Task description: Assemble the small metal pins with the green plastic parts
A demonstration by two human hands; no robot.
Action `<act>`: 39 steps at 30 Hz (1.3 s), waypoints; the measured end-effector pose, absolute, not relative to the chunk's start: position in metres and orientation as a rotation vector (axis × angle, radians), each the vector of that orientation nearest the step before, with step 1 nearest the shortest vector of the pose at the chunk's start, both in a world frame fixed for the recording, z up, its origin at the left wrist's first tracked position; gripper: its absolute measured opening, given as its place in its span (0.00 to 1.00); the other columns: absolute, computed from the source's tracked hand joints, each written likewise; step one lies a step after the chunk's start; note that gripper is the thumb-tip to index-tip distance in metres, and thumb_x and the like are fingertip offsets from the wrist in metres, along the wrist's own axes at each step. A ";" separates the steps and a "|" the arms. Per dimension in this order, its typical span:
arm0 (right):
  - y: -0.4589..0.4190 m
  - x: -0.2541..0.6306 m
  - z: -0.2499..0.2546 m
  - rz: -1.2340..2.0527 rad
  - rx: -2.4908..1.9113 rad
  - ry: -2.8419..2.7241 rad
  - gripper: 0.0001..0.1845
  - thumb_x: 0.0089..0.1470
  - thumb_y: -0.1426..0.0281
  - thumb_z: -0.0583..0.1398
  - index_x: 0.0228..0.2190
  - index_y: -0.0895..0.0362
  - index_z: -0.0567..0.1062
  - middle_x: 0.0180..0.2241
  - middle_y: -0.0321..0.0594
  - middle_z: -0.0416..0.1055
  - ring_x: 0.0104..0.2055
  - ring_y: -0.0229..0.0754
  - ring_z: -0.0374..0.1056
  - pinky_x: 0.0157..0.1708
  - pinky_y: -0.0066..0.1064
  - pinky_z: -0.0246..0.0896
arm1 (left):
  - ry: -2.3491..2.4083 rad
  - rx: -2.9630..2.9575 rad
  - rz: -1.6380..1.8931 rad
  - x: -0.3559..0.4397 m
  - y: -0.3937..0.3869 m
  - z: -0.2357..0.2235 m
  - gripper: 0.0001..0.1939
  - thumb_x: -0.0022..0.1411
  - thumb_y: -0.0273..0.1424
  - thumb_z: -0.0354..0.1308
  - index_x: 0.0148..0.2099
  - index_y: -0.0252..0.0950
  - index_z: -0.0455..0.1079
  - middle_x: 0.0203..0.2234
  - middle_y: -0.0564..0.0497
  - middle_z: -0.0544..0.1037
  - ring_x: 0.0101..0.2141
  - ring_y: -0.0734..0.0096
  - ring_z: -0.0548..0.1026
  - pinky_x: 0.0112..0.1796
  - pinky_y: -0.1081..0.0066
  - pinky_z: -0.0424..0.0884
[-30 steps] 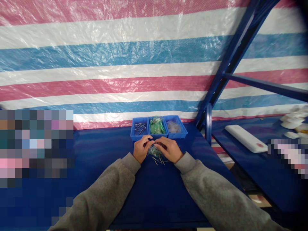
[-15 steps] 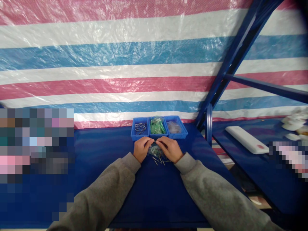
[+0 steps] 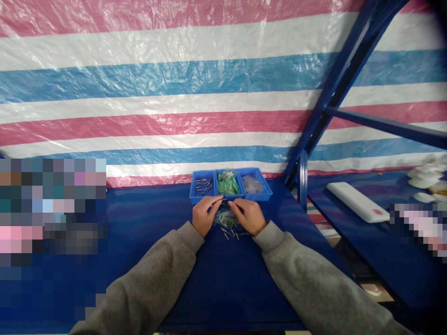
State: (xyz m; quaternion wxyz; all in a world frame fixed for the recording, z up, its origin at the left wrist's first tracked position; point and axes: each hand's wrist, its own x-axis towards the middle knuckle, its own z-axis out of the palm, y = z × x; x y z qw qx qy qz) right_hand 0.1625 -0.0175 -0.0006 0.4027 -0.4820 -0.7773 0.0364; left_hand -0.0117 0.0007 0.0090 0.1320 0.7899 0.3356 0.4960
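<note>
My left hand is closed in a pinch, and a slim dark stick-like piece pokes out from its fingertips toward the right. Facing it, my right hand has its fingers curled together; whether anything sits in them is too small to make out. Between and below the hands lies a clear plastic bag with thin pieces at it. Several slim metallic sticks lie loose on the blue table just in front of the bag. Right behind the hands stands a blue three-part bin set.
The bin's left compartment holds thin metal sticks, the middle one green packets, the right one clear plastic bags. A blue metal frame rises at right. Beyond it, a white oblong object lies on another blue table.
My fingertips, close together before, have drawn slightly apart. The slim piece at my left fingertips shows more clearly. Bins and loose sticks stay where they were.
</note>
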 end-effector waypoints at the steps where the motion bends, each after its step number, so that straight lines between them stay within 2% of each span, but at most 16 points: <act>1: -0.017 0.163 -0.001 0.085 -1.226 -1.944 0.21 0.60 0.64 0.48 0.20 0.56 0.67 0.19 0.37 0.66 0.23 0.36 0.64 0.27 0.26 0.55 | 0.977 2.290 1.442 -0.012 0.001 0.009 0.11 0.62 0.32 0.51 0.43 0.36 0.72 0.38 0.47 0.77 0.37 0.68 0.75 0.38 0.69 0.71; 9: -0.018 0.164 0.002 0.087 -1.152 -1.815 0.15 0.59 0.64 0.49 0.29 0.56 0.72 0.28 0.41 0.71 0.31 0.40 0.67 0.33 0.30 0.60 | 0.975 2.279 1.442 -0.012 0.002 0.007 0.10 0.61 0.32 0.52 0.40 0.35 0.73 0.35 0.46 0.78 0.32 0.71 0.74 0.35 0.70 0.72; 17: -0.018 0.164 0.001 0.092 -1.158 -1.808 0.13 0.58 0.66 0.50 0.29 0.56 0.72 0.28 0.41 0.71 0.31 0.41 0.67 0.32 0.30 0.60 | 0.985 2.222 1.423 -0.008 -0.001 0.008 0.08 0.60 0.31 0.53 0.33 0.33 0.70 0.34 0.46 0.78 0.32 0.72 0.75 0.35 0.71 0.72; 24: -0.017 0.165 -0.001 0.090 -1.158 -1.816 0.13 0.58 0.66 0.50 0.29 0.56 0.72 0.28 0.41 0.71 0.31 0.41 0.67 0.33 0.31 0.60 | 0.980 2.205 1.259 -0.008 -0.001 0.006 0.10 0.63 0.33 0.50 0.35 0.33 0.70 0.24 0.51 0.76 0.25 0.76 0.74 0.32 0.76 0.71; 28: -0.017 0.165 0.001 0.088 -1.176 -1.810 0.12 0.58 0.66 0.51 0.29 0.56 0.72 0.28 0.41 0.71 0.31 0.41 0.68 0.33 0.30 0.60 | 0.983 2.263 1.257 -0.009 0.000 0.004 0.12 0.64 0.33 0.48 0.40 0.34 0.71 0.23 0.52 0.75 0.21 0.77 0.72 0.30 0.76 0.70; 34: -0.017 0.164 0.001 0.068 -1.178 -1.798 0.14 0.58 0.66 0.50 0.28 0.57 0.72 0.28 0.42 0.71 0.30 0.40 0.67 0.32 0.29 0.60 | 0.959 2.312 1.351 -0.009 0.003 0.003 0.11 0.61 0.34 0.53 0.38 0.35 0.74 0.22 0.51 0.76 0.22 0.74 0.72 0.30 0.73 0.70; 39: -0.017 0.165 0.000 0.054 -1.172 -1.801 0.13 0.58 0.67 0.51 0.28 0.57 0.72 0.27 0.41 0.71 0.30 0.39 0.67 0.31 0.28 0.60 | 0.882 2.354 1.303 -0.011 0.008 0.000 0.15 0.65 0.32 0.45 0.41 0.33 0.73 0.27 0.47 0.75 0.29 0.72 0.72 0.34 0.72 0.68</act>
